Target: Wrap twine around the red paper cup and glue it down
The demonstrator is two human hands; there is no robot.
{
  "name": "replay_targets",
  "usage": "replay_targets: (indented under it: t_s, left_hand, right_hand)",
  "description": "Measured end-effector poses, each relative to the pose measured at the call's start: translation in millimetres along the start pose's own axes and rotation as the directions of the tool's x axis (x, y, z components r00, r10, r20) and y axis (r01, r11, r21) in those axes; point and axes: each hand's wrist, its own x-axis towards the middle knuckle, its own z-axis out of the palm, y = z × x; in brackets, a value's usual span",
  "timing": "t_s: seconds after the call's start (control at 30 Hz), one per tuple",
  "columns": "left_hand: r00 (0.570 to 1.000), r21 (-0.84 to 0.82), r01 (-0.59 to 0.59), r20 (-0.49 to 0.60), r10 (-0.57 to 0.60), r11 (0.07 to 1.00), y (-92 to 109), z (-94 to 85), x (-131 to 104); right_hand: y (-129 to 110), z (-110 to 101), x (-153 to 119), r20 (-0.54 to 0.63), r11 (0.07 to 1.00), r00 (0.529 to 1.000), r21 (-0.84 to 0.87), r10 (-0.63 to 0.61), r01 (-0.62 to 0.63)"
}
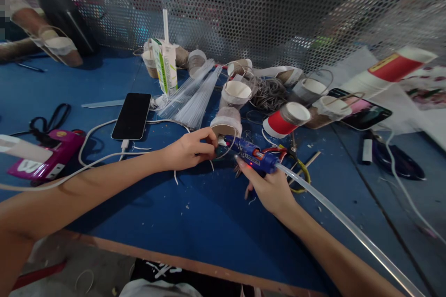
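My right hand (273, 190) is wrapped round a blue hot glue gun (256, 155), a small red light glowing on its side. A long clear glue stick (334, 206) runs out of its back towards the lower right. The nozzle points left, at the open mouth of a cord-wrapped paper cup (227, 118) lying tipped towards me. A thin cord loop hangs by that mouth. My left hand (191, 150) is at the cup's left rim, thumb and fingers pinched together; what they hold is hidden. Beyond stands another wrapped cup (237, 92).
Clear glue sticks (195, 95) lie in a pile behind the cups. A phone (131, 116) on a white cable lies left, near a purple device (52, 155). A red-banded cup (286, 119), pliers (301, 167) and tangled cord (272, 93) are on the right. Perforated metal (244, 9) rises behind.
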Motion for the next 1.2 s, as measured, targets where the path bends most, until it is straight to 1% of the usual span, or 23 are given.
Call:
replay_targets:
  t_s: [0.27,0.47,0.53,0.63,0.77,0.9,1.0,1.07,1.2]
  left_hand:
    - [1.000,-0.007,-0.006,-0.013,0.006,1.000,1,-1.1,1]
    - [1.000,-0.029,-0.006,-0.008,0.006,1.000,2,-1.1,1]
    - [1.000,-0.027,-0.001,-0.004,0.001,1.000,1,-1.1,1]
    - [1.000,-0.024,-0.009,-0.010,0.009,1.000,1,-0.8,1]
    - [1.000,-0.014,-0.004,-0.007,0.004,1.000,0,0.1,-1]
    - [1.000,-0.019,0.001,0.000,-0.001,1.000,0,0.3,0]
    - [1.000,-0.025,0.000,-0.007,0.000,1.000,0,0.4,0]
    - [1.000,-0.023,0.001,-0.012,-0.001,1.000,0,0.5,0]
    - [1.000,-0.025,-0.003,-0.016,0.003,1.000,1,0.2,0]
  right_hand:
    - [-10,1,-2,-0.019,0.999,1.000,-0.046,0.013,-0.014]
    - [-14,1,-3,-0.019,0.997,0.999,-0.073,-0.041,0.039]
    - [-14,1,-2,-0.010,0.995,0.999,-0.088,-0.039,0.038]
    - [-12,1,-3,0.000,0.997,1.000,-0.071,-0.021,0.021]
    - [-9,1,-4,-0.028,0.997,0.997,-0.048,-0.066,0.065]
    - [-9,3,-5,0.002,0.998,0.998,0.023,-0.057,0.057]
    - [-9,4,-6,-0.018,0.997,0.997,0.037,-0.070,0.070]
    - [-7,5,-6,-0.022,0.998,0.998,0.034,-0.055,0.056]
    - [-6,4,-5,-0.034,0.998,0.998,0.035,0.057,-0.056]
